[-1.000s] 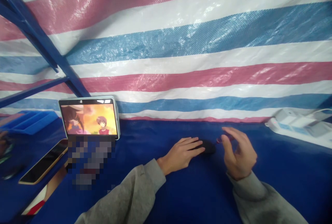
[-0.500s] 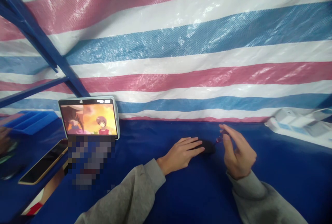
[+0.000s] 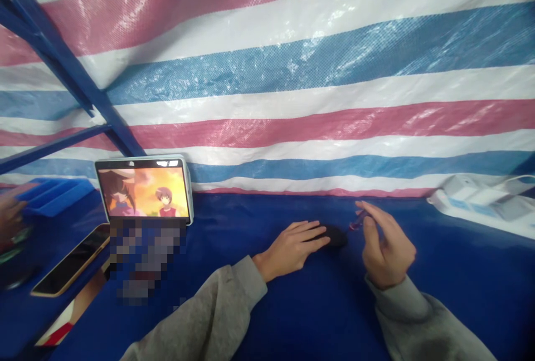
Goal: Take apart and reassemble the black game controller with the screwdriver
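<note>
A dark, rounded, flat object point(image 3: 335, 236) lies on the blue table; its kind is not clear. My left hand point(image 3: 288, 247) rests on its left side with the fingers stretched out flat across it and the thumb out of sight. Just to the right of that object, my right hand point(image 3: 388, 247) is raised with curled fingers and the thumb drawn in. At its fingertips is a small, shiny purplish-red piece point(image 3: 355, 226), too blurred to name. Between this piece and the dark object there is a narrow gap.
A tablet point(image 3: 144, 191) playing a cartoon stands at the left, with a phone point(image 3: 71, 263) beside it. Farther left are a blue divided tray point(image 3: 58, 196) and another person's blurred hand point(image 3: 10, 219). A white power strip point(image 3: 485, 213) lies right, before a striped tarp point(image 3: 292, 79).
My right hand has shifted slightly to the right with the small purplish-red piece, away from the dark object. My left hand has stayed in place. The other person's hand at the far left has moved.
</note>
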`<move>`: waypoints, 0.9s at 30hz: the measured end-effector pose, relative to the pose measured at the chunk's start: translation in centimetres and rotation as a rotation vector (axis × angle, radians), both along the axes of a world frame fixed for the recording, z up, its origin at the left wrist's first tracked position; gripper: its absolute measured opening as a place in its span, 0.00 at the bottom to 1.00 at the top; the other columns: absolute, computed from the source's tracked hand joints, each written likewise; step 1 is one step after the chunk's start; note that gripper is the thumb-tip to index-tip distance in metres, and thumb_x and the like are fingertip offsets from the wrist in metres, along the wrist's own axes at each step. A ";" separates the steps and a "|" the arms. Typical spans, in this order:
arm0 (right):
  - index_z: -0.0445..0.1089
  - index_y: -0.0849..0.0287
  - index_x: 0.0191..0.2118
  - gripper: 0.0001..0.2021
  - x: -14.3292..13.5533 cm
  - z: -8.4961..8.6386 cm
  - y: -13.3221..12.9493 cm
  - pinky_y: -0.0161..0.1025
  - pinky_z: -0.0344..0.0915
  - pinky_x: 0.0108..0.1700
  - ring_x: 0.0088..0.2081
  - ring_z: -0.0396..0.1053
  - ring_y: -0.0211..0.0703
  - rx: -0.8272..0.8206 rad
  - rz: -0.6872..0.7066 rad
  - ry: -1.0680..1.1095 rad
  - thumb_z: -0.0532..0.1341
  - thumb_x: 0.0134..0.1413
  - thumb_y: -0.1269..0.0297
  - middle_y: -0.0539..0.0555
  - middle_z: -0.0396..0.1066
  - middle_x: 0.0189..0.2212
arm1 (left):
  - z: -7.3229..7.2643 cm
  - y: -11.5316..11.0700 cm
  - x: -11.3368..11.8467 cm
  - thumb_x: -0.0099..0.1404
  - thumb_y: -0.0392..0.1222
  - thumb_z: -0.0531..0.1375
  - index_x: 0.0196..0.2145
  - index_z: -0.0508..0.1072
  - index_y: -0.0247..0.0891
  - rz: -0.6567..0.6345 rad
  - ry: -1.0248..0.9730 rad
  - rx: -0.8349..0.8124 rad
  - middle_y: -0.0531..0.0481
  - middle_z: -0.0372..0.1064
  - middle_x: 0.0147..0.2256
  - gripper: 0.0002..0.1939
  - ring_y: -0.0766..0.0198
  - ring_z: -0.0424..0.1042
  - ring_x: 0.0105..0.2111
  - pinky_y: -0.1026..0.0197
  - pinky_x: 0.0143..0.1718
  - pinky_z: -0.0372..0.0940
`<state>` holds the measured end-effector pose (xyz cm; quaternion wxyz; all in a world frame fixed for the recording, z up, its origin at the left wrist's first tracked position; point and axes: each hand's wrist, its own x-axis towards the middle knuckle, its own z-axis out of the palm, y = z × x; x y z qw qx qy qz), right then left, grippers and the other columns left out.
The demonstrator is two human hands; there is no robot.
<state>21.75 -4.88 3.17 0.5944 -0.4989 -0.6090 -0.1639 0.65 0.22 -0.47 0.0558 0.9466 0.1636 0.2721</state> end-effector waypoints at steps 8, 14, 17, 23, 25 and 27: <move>0.73 0.58 0.51 0.15 -0.1 0.1 0.1 0.43 0.74 0.44 0.40 0.77 0.46 0.024 -0.024 -0.022 0.62 0.58 0.72 0.58 0.79 0.41 | -0.1 0.0 0.0 0.74 0.33 0.50 0.60 0.67 0.40 0.012 0.041 0.003 0.47 0.65 0.61 0.19 0.61 0.57 0.66 0.55 0.64 0.57; 0.73 0.58 0.49 0.13 -0.2 0.2 0.0 0.42 0.74 0.39 0.38 0.77 0.45 0.013 -0.012 -0.014 0.62 0.59 0.70 0.58 0.79 0.40 | 0.0 0.0 0.0 0.74 0.32 0.50 0.60 0.67 0.41 0.010 0.026 0.000 0.48 0.65 0.61 0.19 0.61 0.58 0.66 0.54 0.64 0.57; 0.74 0.57 0.47 0.12 -0.1 0.3 0.0 0.41 0.74 0.37 0.36 0.77 0.45 0.024 -0.035 -0.021 0.64 0.57 0.69 0.57 0.79 0.38 | 0.1 0.0 -0.1 0.74 0.33 0.51 0.59 0.68 0.41 0.015 0.041 -0.004 0.47 0.65 0.61 0.19 0.61 0.58 0.66 0.54 0.64 0.57; 0.72 0.58 0.52 0.15 -0.3 0.4 -0.1 0.45 0.73 0.47 0.43 0.77 0.46 -0.007 0.014 -0.002 0.57 0.62 0.73 0.58 0.78 0.43 | 0.0 0.0 -0.1 0.74 0.34 0.52 0.60 0.67 0.41 0.026 0.058 -0.010 0.47 0.65 0.61 0.19 0.62 0.57 0.66 0.55 0.65 0.57; 0.71 0.58 0.53 0.15 -0.4 0.3 -0.2 0.43 0.74 0.44 0.39 0.77 0.45 -0.008 -0.016 0.011 0.59 0.61 0.71 0.58 0.78 0.43 | -0.1 0.0 -0.1 0.75 0.34 0.51 0.59 0.68 0.40 0.019 0.040 -0.018 0.47 0.65 0.61 0.18 0.62 0.57 0.66 0.55 0.65 0.57; 0.72 0.58 0.51 0.14 -0.4 0.3 -0.2 0.42 0.74 0.40 0.37 0.77 0.44 0.010 -0.044 0.009 0.62 0.59 0.70 0.57 0.78 0.41 | -0.1 0.0 0.0 0.75 0.34 0.51 0.59 0.68 0.40 0.011 0.020 -0.023 0.47 0.65 0.61 0.18 0.61 0.58 0.66 0.54 0.64 0.57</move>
